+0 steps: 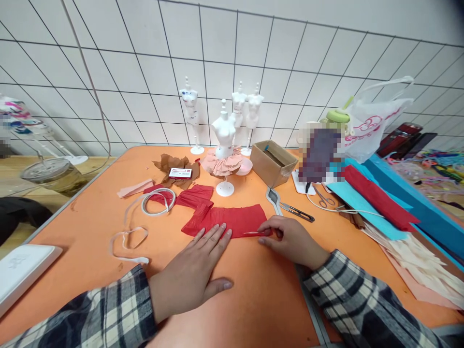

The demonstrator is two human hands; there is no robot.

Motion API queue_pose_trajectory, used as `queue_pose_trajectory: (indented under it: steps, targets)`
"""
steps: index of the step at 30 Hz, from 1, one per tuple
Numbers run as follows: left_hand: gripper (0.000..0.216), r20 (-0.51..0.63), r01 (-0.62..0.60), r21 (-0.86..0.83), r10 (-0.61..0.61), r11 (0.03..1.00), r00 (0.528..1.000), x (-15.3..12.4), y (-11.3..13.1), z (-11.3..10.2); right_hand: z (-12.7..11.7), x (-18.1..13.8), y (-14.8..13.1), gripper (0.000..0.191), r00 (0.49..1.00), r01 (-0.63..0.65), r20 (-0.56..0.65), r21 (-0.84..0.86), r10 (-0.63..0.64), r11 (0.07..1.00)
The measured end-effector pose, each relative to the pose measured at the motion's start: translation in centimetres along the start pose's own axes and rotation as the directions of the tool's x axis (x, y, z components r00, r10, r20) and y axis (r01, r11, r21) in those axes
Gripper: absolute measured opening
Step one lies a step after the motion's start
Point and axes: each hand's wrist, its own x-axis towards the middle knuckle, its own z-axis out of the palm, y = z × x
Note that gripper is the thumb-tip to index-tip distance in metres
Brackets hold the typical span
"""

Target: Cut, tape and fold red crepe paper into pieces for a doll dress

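A strip of red crepe paper lies flat on the orange table, with more crumpled red paper behind its left end. My left hand rests flat on the front edge of the strip, fingers stretched and thumb apart. At the strip's right front corner, my right hand pinches a thin whitish strip that runs along the red paper's edge. To the left are a roll of white tape and a loose curled length of tape. Thread snips lie just beyond my right hand.
Behind the paper stands a white mini dress form with a pink ruffled paper skirt; several more stand near the wall. A cardboard box, small scissors and coloured paper are right. A white box-shaped device is at left.
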Motion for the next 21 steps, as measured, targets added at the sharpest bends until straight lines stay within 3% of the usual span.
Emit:
queue_pose_trajectory:
  steps: [5, 11, 21]
  targets:
    - [0.076, 0.01, -0.004, 0.021, 0.004, 1.0, 1.0, 0.09, -0.21, 0.11, 0.4, 0.16, -0.68, 0.012, 1.0, -0.007, -0.019, -0.109, 0.005, 0.994]
    - [0.077, -0.053, -0.044, 0.028, 0.046, 0.999, 0.998, 0.14, -0.42, 0.55, 0.74, 0.25, -0.63, 0.013, 0.998, -0.053, -0.028, -0.111, 0.05, 0.992]
    - [0.081, -0.075, -0.041, 0.013, 0.042, 0.999, 0.996, 0.16, -0.33, 0.33, 0.82, 0.44, -0.79, 0.003, 0.993, 0.114, 0.002, -0.173, -0.115, 0.978]
